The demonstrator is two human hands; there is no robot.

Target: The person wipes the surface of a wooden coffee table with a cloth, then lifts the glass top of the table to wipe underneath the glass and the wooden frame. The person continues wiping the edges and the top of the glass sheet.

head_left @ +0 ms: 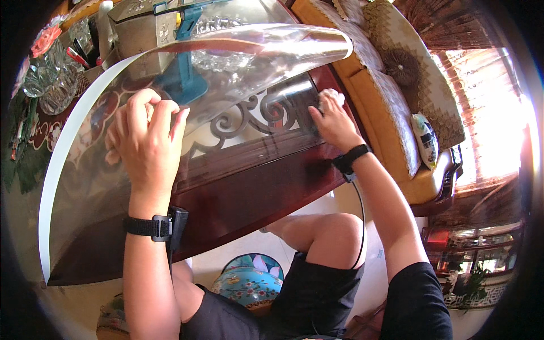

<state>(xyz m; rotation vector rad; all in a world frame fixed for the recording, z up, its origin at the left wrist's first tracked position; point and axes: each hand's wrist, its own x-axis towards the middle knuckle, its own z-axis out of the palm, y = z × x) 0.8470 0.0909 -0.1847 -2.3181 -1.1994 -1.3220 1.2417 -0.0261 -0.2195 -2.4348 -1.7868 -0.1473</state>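
A large clear plastic sheet [85,187] with a pale edge stands lifted and curled back over the dark red wooden table [249,184]. My left hand [148,136] is at the sheet with bent fingers closed on it; the fingertips are partly hidden, and the sheet mirrors them. At the table's right side, my right hand [338,126] presses a crumpled white wipe [330,97] to the tabletop, its thumb pointing to the left. Between the hands lies a scroll-patterned panel [243,122] in the tabletop. Black straps circle both wrists.
Behind the sheet stand a blue tool-like object [184,85], a grey box [136,28] and a glass vase [56,93] with flowers. An orange sofa [377,124] runs along the right. Below the table's near edge are my knees and a turquoise flowered stool [246,285].
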